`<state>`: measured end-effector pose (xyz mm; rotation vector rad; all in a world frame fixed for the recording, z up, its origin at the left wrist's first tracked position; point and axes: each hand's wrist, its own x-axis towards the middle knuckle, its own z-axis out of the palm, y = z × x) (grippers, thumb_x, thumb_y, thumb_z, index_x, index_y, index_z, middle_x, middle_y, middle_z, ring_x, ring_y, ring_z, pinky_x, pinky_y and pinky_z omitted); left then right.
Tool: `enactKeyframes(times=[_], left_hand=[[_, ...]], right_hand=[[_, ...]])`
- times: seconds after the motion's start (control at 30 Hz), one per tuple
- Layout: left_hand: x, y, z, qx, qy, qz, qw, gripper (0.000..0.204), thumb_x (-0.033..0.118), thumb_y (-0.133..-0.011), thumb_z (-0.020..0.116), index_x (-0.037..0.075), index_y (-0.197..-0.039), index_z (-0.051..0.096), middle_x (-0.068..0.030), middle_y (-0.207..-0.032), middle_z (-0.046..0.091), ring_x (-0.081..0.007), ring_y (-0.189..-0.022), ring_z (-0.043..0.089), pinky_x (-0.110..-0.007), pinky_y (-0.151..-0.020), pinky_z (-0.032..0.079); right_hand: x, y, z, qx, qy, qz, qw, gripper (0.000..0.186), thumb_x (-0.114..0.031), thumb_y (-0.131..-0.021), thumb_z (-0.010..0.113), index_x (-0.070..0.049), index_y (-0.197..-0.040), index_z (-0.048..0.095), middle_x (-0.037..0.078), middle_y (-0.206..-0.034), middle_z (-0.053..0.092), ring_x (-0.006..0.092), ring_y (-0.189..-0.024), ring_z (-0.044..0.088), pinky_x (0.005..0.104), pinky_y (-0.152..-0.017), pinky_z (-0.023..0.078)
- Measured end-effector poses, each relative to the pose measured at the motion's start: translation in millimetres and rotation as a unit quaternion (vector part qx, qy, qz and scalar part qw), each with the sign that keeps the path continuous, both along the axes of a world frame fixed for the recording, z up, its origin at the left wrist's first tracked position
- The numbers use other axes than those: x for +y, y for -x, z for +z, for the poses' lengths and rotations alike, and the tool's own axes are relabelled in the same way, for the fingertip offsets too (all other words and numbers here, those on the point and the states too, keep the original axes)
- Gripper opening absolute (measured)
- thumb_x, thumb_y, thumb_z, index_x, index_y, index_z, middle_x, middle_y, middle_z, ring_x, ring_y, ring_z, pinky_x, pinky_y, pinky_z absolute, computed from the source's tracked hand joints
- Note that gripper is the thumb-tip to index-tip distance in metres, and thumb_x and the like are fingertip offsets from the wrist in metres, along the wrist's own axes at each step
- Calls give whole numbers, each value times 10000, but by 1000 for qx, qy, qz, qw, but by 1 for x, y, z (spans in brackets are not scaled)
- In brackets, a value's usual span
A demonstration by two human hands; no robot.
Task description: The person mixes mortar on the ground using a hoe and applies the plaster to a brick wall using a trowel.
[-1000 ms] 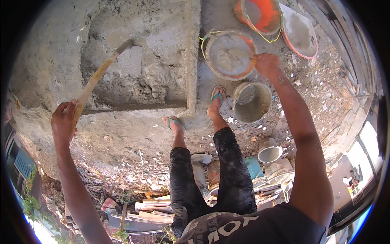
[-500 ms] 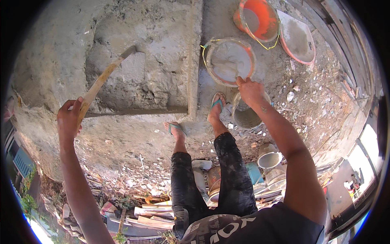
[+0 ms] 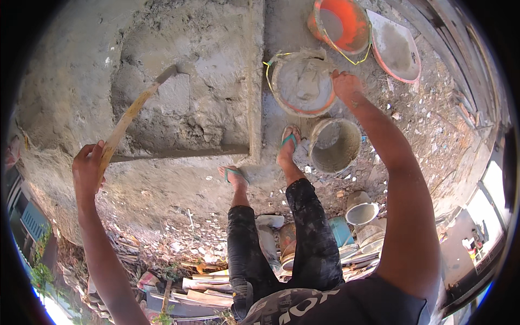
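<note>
In my left hand point(image 3: 89, 167) is the long wooden handle of a hoe point(image 3: 125, 120); my fingers are closed round it. The hoe's grey metal head rests in the wet mortar point(image 3: 216, 100) inside a raised, framed bed. On the right, my right hand point(image 3: 348, 86) is closed on the right rim of an orange bucket point(image 3: 309, 112) with a yellow handle. Wet grey mortar fills that bucket and heaps up at its far rim. Just nearer, by my right foot, stands a grey-coated bucket point(image 3: 346, 160) with a little grey residue inside.
Another orange bucket point(image 3: 357, 38) stands at the far right, beside a tray-like orange container point(image 3: 401, 57) smeared with mortar. A mortar-covered ledge point(image 3: 254, 81) edges the bed. My sandalled feet point(image 3: 290, 142) stand near its corner. Several buckets point(image 3: 362, 211) and boards point(image 3: 208, 290) lie behind my legs among rubble.
My right hand has moved from the bucket's near rim to its right rim, farther out and to the right. The mortar in it now heaps toward the far side. The hoe has shifted slightly left.
</note>
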<state>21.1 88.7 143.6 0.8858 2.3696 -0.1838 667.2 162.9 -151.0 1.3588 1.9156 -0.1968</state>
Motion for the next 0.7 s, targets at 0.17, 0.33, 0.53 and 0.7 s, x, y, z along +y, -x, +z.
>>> enactKeyframes(times=[0.17,0.33,0.53,0.7], left_hand=[[-9,15,-12,-12,-3,1,1000,462,475,-968,642,39,-1107,700,-79,-638,586,-169,-393,523,-315,-354,394],[-20,12,-9,22,-24,7,999,454,471,-952,685,27,-1046,696,-57,-620,574,-147,-425,530,-315,-364,413],[-27,4,-15,-9,-32,6,999,441,446,-951,700,11,-1028,691,-46,-609,556,-131,-426,520,-312,-359,411],[-32,17,-16,4,-27,-14,1000,432,435,-959,685,13,-1051,694,-66,-622,587,-146,-413,526,-318,-359,414]], right_hand=[[-87,-38,-107,70,64,-219,971,442,-337,-998,547,20,-1253,597,248,-1112,710,372,-1098,693,490,-938,551],[-115,7,-58,163,123,-325,923,525,-461,-976,585,-14,-1249,610,226,-1163,705,363,-1168,662,510,-986,519],[-140,11,-55,323,193,-534,757,541,-508,-955,654,-72,-1273,615,143,-869,686,246,-664,692,411,-581,554],[-161,3,-9,482,227,-685,497,513,-504,-977,650,-98,-1289,613,37,-750,609,101,-508,539,289,-455,464]])
